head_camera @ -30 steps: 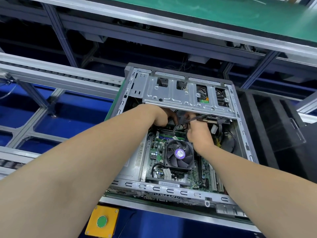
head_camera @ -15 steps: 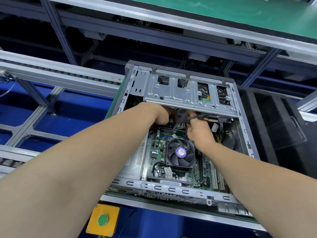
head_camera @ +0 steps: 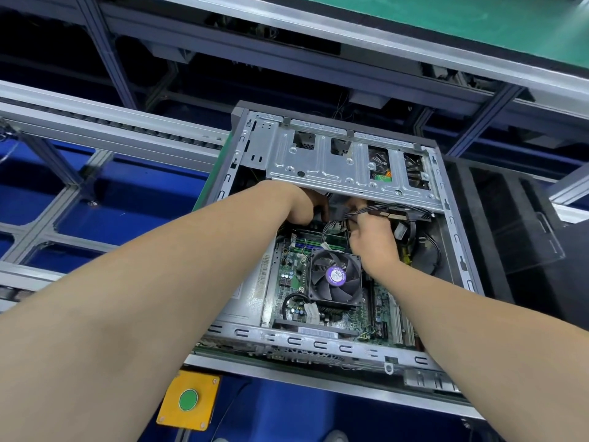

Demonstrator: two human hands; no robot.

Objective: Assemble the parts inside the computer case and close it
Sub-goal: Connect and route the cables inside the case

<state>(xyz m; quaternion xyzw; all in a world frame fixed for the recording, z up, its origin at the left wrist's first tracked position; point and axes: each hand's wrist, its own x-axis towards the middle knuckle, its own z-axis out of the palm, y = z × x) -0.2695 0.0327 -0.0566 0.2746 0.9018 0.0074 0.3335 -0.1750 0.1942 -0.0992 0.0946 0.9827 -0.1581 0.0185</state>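
An open grey computer case point(head_camera: 302, 341) lies on its side on the workbench, its green motherboard point(head_camera: 288, 279) and black CPU fan point(head_camera: 334, 277) exposed. A silver drive cage point(head_camera: 338, 167) spans the far end. My left hand point(head_camera: 302, 204) reaches under the cage's near edge, and its fingers are hidden there. My right hand point(head_camera: 371, 236) is just right of it, fingers curled around a bundle of black cables point(head_camera: 373, 212) that runs right under the cage. Both forearms cross the case from the near side.
A yellow box with a green button point(head_camera: 188, 400) sits below the case's near edge. Aluminium conveyor rails point(head_camera: 105, 129) run at left. A black side panel with a clear plastic sheet point(head_camera: 529, 231) lies to the right. A green-topped bench point(head_camera: 446, 17) stands beyond.
Both hands stay under the drive cage with only slight shifts around the cables. The view has moved a little closer.
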